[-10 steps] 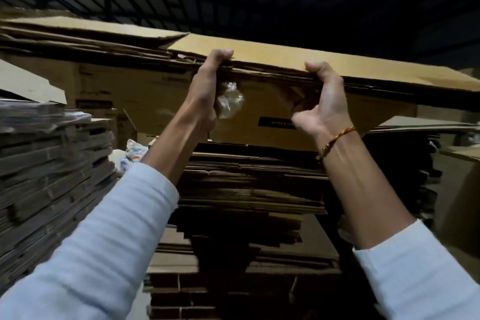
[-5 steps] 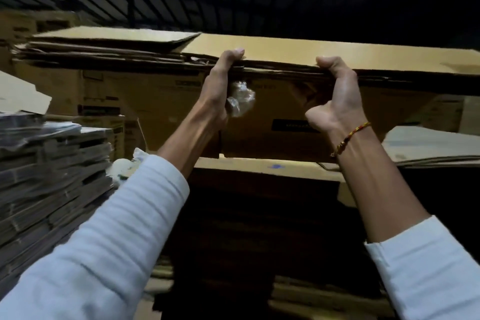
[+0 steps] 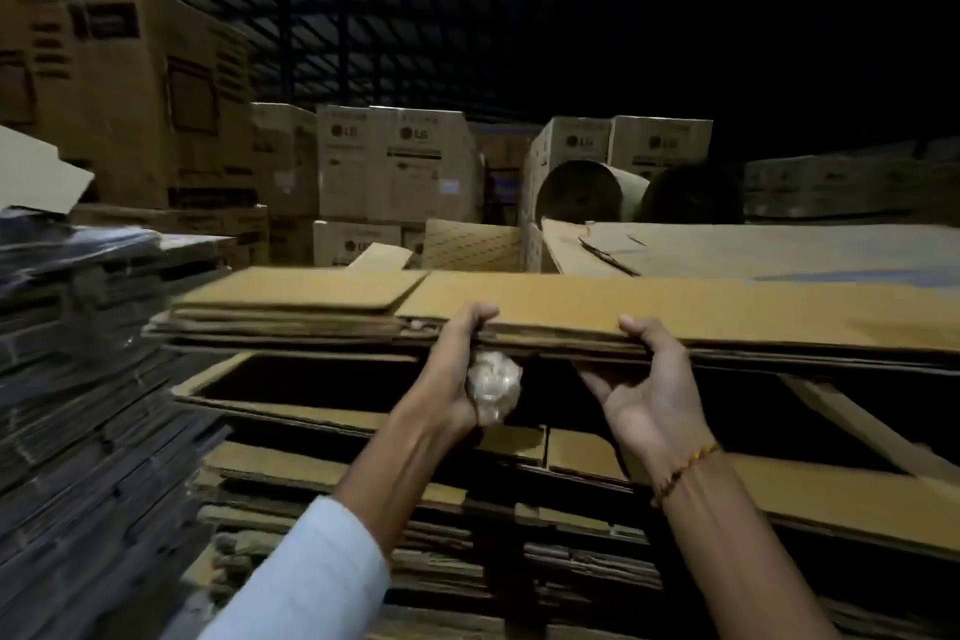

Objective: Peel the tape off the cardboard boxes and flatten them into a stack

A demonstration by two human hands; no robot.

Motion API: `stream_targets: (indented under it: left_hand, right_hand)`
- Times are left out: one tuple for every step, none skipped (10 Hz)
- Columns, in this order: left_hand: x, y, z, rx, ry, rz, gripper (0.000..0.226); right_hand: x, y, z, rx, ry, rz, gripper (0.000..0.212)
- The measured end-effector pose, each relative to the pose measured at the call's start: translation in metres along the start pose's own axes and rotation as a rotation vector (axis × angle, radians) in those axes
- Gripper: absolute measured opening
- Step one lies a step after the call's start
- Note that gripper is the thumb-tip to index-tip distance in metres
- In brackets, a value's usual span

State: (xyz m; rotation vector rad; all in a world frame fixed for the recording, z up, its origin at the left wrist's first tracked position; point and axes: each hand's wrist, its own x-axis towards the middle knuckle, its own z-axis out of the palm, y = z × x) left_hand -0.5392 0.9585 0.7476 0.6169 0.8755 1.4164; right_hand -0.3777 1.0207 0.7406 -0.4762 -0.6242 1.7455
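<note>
A large flattened cardboard box (image 3: 675, 309) lies nearly level in front of me, held by its near edge above a tall stack of flattened boxes (image 3: 467, 525). My left hand (image 3: 457, 369) grips that edge with the thumb on top, and a crumpled wad of clear tape (image 3: 493, 382) is tucked in its palm. My right hand (image 3: 644, 379) pinches the same edge further right, thumb on top and fingers underneath.
Another pile of flattened cardboard (image 3: 78, 379) rises at my left. Behind stand whole printed cartons (image 3: 405, 166), a big carton (image 3: 119, 88) at far left, and a cardboard roll (image 3: 587, 192). More flat sheets (image 3: 779, 244) lie at the right.
The flattened box has come down from overhead to about chest level, and both hands came down with it, keeping their hold. The cartons behind it have come into view.
</note>
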Motion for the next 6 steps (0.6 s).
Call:
stream_targets:
  left_hand:
    - [0.0,-0.021,-0.023,-0.018,0.015,-0.105,0.042]
    - [-0.005,-0.032,-0.038,-0.011,-0.003,-0.147,0.071]
    - [-0.033,-0.037,-0.052,0.042,-0.082,-0.145,0.067]
    - [-0.069,-0.042,-0.067,0.159,-0.001,-0.056,0.05]
    - [-0.103,-0.06,-0.096,0.308,0.163,0.035,0.028]
    - [-0.146,-0.097,-0.122,0.417,0.207,0.101,0.016]
  right_hand:
    - [-0.011,0.019,-0.024,-0.034,0.073,0.055,0.008]
    - [-0.018,0.025,-0.036,-0.013,0.124,0.081,0.023]
    - [-0.03,0.028,-0.041,0.063,0.141,0.094,0.046]
    - [-0.056,0.044,-0.047,0.126,0.156,0.063,0.062]
    - [-0.097,0.07,-0.056,0.024,0.091,-0.014,0.024]
    - [-0.145,0.101,-0.06,-0.132,0.075,-0.059,0.028]
